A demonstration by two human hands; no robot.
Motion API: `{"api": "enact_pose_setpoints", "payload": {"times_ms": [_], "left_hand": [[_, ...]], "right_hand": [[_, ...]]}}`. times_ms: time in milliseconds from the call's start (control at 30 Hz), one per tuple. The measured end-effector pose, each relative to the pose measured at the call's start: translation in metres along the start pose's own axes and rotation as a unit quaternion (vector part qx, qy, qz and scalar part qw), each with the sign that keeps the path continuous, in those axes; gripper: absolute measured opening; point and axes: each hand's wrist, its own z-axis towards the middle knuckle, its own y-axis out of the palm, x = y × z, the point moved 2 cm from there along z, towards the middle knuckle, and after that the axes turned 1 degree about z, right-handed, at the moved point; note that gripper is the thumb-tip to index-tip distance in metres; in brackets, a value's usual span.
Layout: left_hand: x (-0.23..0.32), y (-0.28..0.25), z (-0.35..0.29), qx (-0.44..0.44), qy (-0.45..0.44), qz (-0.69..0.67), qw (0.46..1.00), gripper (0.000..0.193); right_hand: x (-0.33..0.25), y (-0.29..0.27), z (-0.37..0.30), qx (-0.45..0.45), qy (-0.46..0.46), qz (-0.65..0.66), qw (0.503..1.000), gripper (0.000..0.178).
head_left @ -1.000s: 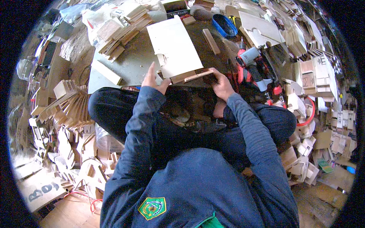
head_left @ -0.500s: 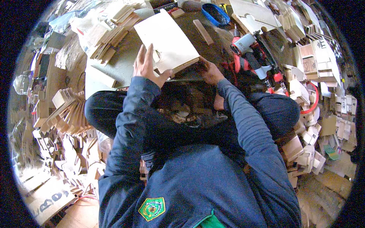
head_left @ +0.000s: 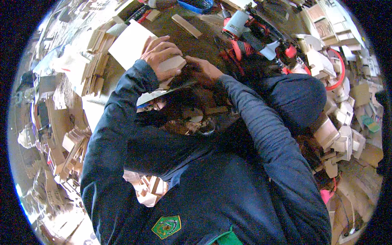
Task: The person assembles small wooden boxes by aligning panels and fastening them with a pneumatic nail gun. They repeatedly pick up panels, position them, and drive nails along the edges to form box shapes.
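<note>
A pale wooden board (head_left: 127, 44) lies tilted on the low work surface in front of my crossed legs. My left hand (head_left: 161, 57) reaches across its near right part, fingers bent over the face and gripping it. At the board's right corner, my right hand (head_left: 204, 70) is closed on the edge, with its thumb and lower fingers lost in shadow. A red and grey power tool (head_left: 241, 34), seemingly a nailer, rests to the right of my right hand. Beyond the board lies a small wooden strip (head_left: 187, 25).
Stacked thin wood pieces (head_left: 97, 61) stand left of the board. A blue tray (head_left: 198, 5) sits at the far edge. Many cut wooden parts (head_left: 345, 141) are heaped on the right, near a red hose (head_left: 339, 69). Wood scraps surround my legs.
My left hand has moved from the board's near left edge onto its face, closer to my right hand. The board and surroundings now appear farther left in view, and the board has turned somewhat.
</note>
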Motion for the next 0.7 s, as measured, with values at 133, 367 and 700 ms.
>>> {"api": "enact_pose_setpoints", "payload": {"times_ms": [133,367,700], "left_hand": [[-0.001,0.001,0.001,-0.002,-0.001,0.008,1.000,0.049],[0.003,0.000,0.001,-0.018,-0.012,0.023,0.999,0.049],[0.007,-0.001,0.003,-0.020,-0.017,0.015,1.000,0.047]], "right_hand": [[-0.007,-0.001,0.000,0.012,-0.008,-0.082,0.997,0.051],[-0.013,-0.003,0.001,0.012,0.007,-0.116,0.993,0.047],[-0.024,-0.028,-0.003,0.157,-0.003,-0.205,0.966,0.042]]}}
